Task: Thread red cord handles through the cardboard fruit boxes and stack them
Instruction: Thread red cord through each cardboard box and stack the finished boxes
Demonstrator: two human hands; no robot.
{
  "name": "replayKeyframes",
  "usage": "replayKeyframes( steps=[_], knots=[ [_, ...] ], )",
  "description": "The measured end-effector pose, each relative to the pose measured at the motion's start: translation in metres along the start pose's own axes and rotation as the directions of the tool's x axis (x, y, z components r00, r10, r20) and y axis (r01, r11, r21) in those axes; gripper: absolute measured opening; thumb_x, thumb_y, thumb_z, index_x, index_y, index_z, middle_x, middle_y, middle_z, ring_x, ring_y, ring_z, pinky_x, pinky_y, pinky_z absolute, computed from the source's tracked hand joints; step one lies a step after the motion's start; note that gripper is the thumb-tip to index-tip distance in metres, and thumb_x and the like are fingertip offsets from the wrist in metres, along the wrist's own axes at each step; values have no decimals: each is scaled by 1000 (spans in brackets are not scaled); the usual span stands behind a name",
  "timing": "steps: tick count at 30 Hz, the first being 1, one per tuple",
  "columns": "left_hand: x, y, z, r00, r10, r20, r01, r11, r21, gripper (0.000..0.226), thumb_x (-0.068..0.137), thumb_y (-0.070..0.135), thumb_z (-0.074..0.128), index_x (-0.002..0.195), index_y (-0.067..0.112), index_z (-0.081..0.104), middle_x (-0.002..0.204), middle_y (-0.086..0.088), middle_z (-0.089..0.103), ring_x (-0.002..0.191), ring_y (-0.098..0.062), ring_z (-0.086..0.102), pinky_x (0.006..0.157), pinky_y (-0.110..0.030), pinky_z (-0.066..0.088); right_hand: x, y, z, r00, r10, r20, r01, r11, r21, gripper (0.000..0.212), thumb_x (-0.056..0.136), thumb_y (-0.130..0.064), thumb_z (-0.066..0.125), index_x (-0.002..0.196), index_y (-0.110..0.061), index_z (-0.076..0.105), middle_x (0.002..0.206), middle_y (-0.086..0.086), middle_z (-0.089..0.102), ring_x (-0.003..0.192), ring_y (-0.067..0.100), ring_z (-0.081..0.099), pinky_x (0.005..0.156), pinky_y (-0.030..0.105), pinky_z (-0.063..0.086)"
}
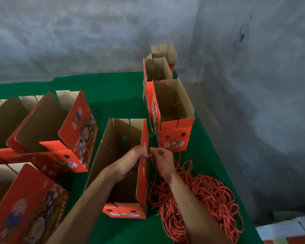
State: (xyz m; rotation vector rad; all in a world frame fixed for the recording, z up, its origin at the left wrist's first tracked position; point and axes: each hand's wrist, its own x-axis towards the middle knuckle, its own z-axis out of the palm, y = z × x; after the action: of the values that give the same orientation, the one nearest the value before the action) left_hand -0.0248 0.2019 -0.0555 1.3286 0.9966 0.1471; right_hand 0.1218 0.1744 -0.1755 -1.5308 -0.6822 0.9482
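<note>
An open red cardboard fruit box (pixel 113 155) stands on the green mat in front of me. My left hand (pixel 132 161) reaches inside it, fingers against the inner face of its right wall. My right hand (pixel 161 160) is outside that wall and pinches the end of a red cord at the wall's upper edge, close to the left fingers. A tangled pile of red cords (pixel 201 199) lies on the mat to the right of the box.
Further right and back, boxes with cords fitted (pixel 173 113) stand in a row toward the grey wall (pixel 253 85). Several open boxes (pixel 56 131) lie tilted at the left. The green mat (pixel 116 92) ends at the right edge near the wall.
</note>
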Motion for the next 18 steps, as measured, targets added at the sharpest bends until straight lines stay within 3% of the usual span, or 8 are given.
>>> replayKeyframes(
  steps=[4,7,10,12,14,16,18],
  knots=[
    [5,7,-2,999,-36,15,36,999,38,49,84,77,48,109,38,66,115,-3,72,112,-24,66,98,-47,52,3,2,2,1000,-9,18,10,1000,-24,27,103,-32,63,90,-12,75,86,4,76,81,20,73,79,39,58],
    [15,17,-4,992,-121,-42,121,993,-8,67,84,88,31,116,33,54,121,-6,66,113,-26,63,90,-42,50,3,4,5,1000,-5,30,7,998,-66,28,103,-31,62,81,-15,72,81,1,73,73,14,67,75,38,53],
    [28,23,-1,986,-144,-83,139,988,-68,83,84,90,14,118,27,58,121,-10,66,113,-27,62,84,-40,51,3,3,2,998,-3,70,9,995,-98,30,103,-31,62,85,-10,72,81,0,73,74,15,68,78,41,55],
    [31,22,0,978,-155,-139,147,987,-70,80,92,82,12,104,24,66,111,-12,71,106,-27,66,75,-37,52,5,0,0,996,3,95,8,994,-112,31,103,-31,62,87,-7,74,85,4,76,82,21,72,85,44,58],
    [33,16,-3,972,-124,-202,134,990,38,55,104,59,32,100,18,67,105,-14,72,98,-27,69,76,-40,57,5,-2,-2,996,-9,94,20,994,-112,32,103,-30,63,87,-5,74,85,5,76,84,22,73,86,42,58],
    [37,7,-6,973,-44,-225,88,977,192,26,104,32,52,96,13,68,100,-14,72,89,-23,72,77,-35,61,3,-3,-2,994,-57,90,70,987,-146,32,103,-34,63,85,-10,76,82,-1,76,78,12,72,77,28,58],
    [41,2,-6,965,12,-264,68,954,293,13,101,21,59,93,14,67,94,-7,71,82,-16,71,66,-23,57,0,-1,-4,987,-123,102,141,971,-191,31,104,-35,60,84,-17,75,80,-9,74,72,4,70,67,15,52]
  ],
)
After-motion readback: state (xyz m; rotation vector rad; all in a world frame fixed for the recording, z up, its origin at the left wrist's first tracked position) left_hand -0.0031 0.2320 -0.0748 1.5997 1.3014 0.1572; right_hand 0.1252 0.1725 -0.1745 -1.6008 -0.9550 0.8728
